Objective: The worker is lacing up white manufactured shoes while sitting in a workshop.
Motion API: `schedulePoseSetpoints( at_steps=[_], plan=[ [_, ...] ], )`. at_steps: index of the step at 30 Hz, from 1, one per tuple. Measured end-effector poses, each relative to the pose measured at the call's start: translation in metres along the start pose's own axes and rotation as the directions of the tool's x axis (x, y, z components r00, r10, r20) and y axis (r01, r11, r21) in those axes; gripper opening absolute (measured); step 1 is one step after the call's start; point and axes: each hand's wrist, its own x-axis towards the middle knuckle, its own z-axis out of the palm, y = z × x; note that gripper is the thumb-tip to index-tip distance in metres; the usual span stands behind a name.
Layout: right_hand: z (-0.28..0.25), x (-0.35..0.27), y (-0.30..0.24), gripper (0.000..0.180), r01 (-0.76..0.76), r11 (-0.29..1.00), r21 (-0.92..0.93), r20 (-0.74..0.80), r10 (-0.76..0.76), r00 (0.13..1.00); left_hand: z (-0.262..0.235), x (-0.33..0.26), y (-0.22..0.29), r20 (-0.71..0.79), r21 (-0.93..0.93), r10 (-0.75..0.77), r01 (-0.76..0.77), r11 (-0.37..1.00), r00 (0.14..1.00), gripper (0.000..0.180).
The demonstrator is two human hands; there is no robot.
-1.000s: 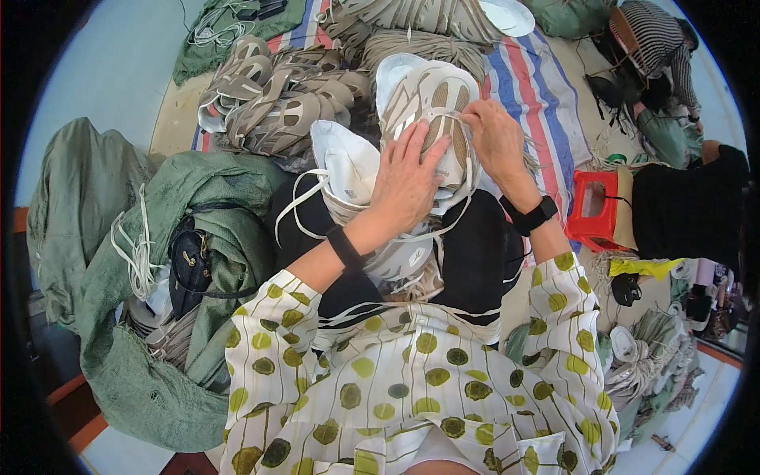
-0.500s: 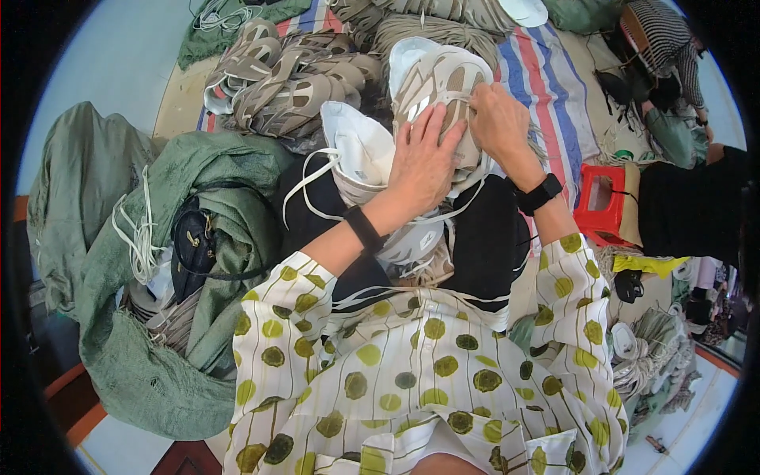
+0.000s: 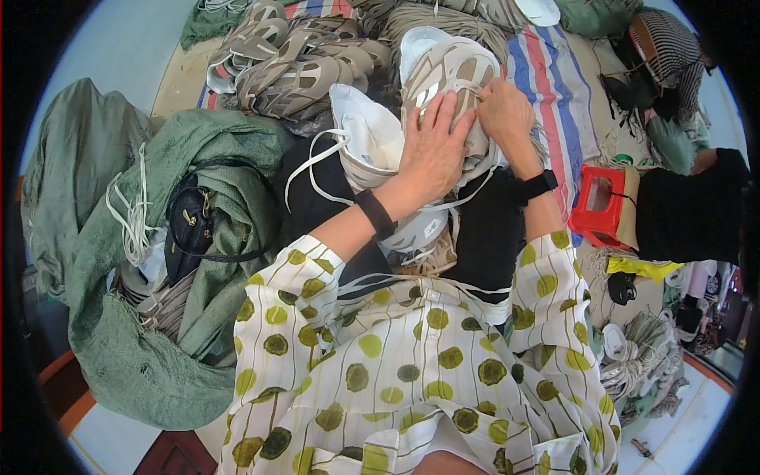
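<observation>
A beige and white shoe upper point(image 3: 447, 67) lies on top of a stack of white shoe parts point(image 3: 368, 138) on my lap. My left hand point(image 3: 434, 150) rests flat on it, fingers spread and pressing down. My right hand point(image 3: 504, 115) pinches the upper's right edge with closed fingers. Both wrists wear black bands. White laces point(image 3: 317, 158) hang loose from the stack over a black cloth point(image 3: 491, 229).
A heap of beige shoe uppers point(image 3: 293, 63) lies ahead on a striped mat point(image 3: 554, 79). A green sack point(image 3: 158, 332) with a black bag point(image 3: 190, 222) sits on my left. A red box point(image 3: 598, 206) stands on my right, with rope bundles point(image 3: 641, 356) below it.
Both hands have slid a little up and to the right along the shoe upper; the view has shifted the same way.
</observation>
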Motion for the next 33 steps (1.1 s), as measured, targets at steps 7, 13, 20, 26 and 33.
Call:
schedulePoseSetpoints(
  at_steps=[7, 13, 20, 26, 33],
  plan=[
    [0.011, 0.013, 0.022, 0.022, -0.208, 0.847, 0.488, 0.255, 0.089, 0.963, 0.002, -0.002, 0.002, 0.029, 0.056, -0.004, 0.002, 0.998, 1.0, 0.061],
    [-0.005, 0.004, 0.026, 0.014, 0.046, 0.894, 0.446, 0.139, -0.12, 0.983, 0.0, -0.004, 0.002, 0.049, 0.061, -0.001, -0.002, 0.998, 0.999, 0.061],
    [0.019, 0.008, 0.024, 0.009, 0.261, 0.855, 0.448, -0.146, -0.218, 0.965, 0.001, -0.001, 0.002, 0.064, 0.048, -0.016, 0.013, 0.999, 0.998, 0.06],
    [0.022, 0.002, 0.018, 0.009, 0.178, 0.871, 0.458, -0.16, -0.116, 0.98, 0.004, -0.004, 0.006, 0.066, 0.059, -0.012, 0.009, 0.998, 0.998, 0.06],
    [0.005, -0.002, 0.038, 0.019, -0.048, 0.637, 0.77, 0.122, -0.074, 0.99, 0.001, 0.013, -0.013, -0.088, -0.168, -0.022, 0.007, 0.986, 0.996, 0.043]
  ],
)
